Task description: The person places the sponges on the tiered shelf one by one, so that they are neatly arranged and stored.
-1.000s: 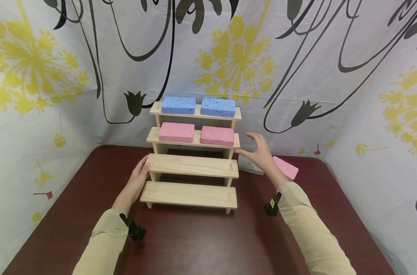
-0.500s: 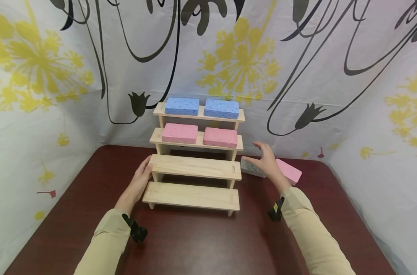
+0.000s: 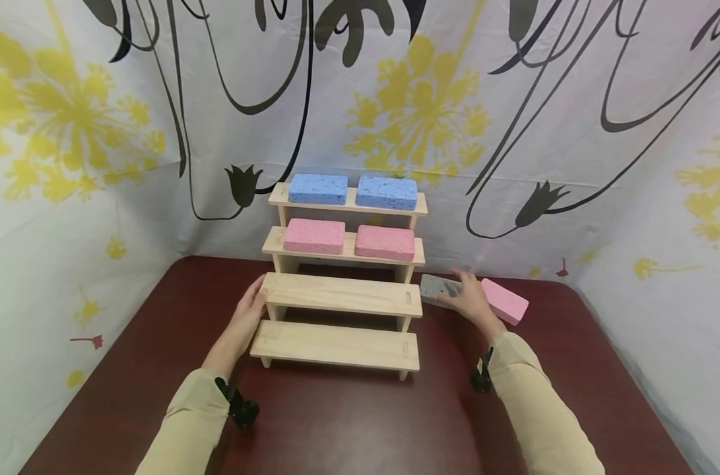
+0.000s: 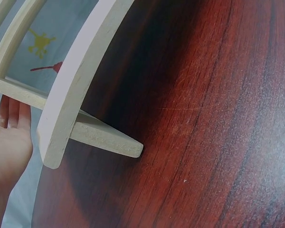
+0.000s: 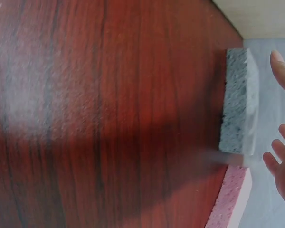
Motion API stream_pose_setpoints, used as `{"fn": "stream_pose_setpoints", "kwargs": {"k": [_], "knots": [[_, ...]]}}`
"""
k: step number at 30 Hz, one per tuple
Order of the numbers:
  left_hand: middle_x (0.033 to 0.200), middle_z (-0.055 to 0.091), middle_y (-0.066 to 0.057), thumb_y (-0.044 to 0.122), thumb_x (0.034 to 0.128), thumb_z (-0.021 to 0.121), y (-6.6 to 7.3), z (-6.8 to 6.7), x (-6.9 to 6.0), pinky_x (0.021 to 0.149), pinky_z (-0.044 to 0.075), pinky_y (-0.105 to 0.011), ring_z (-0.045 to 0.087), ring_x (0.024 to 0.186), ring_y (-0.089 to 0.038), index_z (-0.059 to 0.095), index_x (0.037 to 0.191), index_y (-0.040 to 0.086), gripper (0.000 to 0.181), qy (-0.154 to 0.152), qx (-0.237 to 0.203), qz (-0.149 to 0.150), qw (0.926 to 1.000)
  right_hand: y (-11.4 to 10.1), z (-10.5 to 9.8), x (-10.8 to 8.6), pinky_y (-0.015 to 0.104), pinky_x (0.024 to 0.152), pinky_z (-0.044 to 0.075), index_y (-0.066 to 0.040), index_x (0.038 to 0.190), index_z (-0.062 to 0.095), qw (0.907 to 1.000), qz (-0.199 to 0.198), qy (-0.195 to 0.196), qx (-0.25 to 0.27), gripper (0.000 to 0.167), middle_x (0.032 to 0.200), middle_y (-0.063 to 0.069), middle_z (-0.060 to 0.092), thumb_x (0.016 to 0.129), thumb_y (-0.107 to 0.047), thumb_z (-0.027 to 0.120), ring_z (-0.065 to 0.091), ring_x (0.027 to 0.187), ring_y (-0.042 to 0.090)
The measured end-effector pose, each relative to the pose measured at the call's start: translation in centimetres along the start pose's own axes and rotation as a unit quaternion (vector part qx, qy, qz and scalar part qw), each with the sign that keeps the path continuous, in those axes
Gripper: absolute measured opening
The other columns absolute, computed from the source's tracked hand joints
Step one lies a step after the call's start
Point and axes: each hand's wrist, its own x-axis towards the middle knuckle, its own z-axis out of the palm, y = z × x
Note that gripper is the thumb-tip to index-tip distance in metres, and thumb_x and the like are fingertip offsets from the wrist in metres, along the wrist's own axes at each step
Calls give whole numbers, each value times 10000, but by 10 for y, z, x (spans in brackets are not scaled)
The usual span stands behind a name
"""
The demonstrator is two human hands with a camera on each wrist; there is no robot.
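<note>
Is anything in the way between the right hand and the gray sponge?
Nothing that I can see stands between the right hand and the gray sponge. A pink sponge lies nearby on the table, but off to the side.

rack (image 3: 336, 343): smooth matt wood | grey sponge (image 5: 234, 102): rough | tabletop (image 3: 360, 422): glossy woodgrain
</note>
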Motion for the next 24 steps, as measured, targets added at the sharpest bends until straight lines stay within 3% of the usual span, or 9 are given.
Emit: {"fn": "stream_pose_setpoints", "kwargs": {"k": [6,15,24], "knots": [[1539,101,-104,294,1011,277,1,-1,0,1155,192,-428,185,1396,-271,85,1484,150,531,11,-79,73,9999,10,9,7,608,1031,283,64,1357,332,9993,-210,-201,-234,874,1358,322,339,726,-379,746,326,1239,475],[1527,142,-131,309,1005,309,-3,5,1,1132,232,-463,239,1375,-305,130,1479,148,531,142,84,-48,9999,23,20,6,657,1028,233,48,1404,255,9917,-282,-667,-1063,930,1416,350,240,751,-446,697,219,1289,528],[1528,138,-135,318,1005,306,0,3,1,1129,237,-463,238,1375,-307,129,1478,142,535,291,83,-55,9995,17,23,15,624,973,325,50,1355,358,9870,-356,-544,-1468,818,1316,314,417,771,-420,685,373,1185,503]]}}
